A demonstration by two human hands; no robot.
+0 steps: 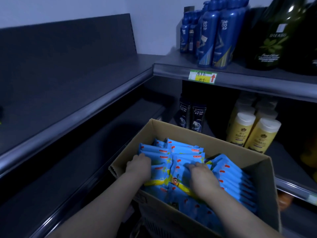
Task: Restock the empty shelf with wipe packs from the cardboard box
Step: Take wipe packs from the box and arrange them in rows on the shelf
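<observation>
Both forearms are stretched forward and down into the cardboard box, which is seen in front of the shelves. The wipe packs are stacked on edge inside it, filling it from the left wall to the right. The left hand is set by the box's left wall, knuckles up, its fingers curled over the top edges of several packs. The right hand is laid near the box's middle, fingers bent and gripping a pack's wrapper. The empty shelf is seen at the left, beside the blue bottles.
</observation>
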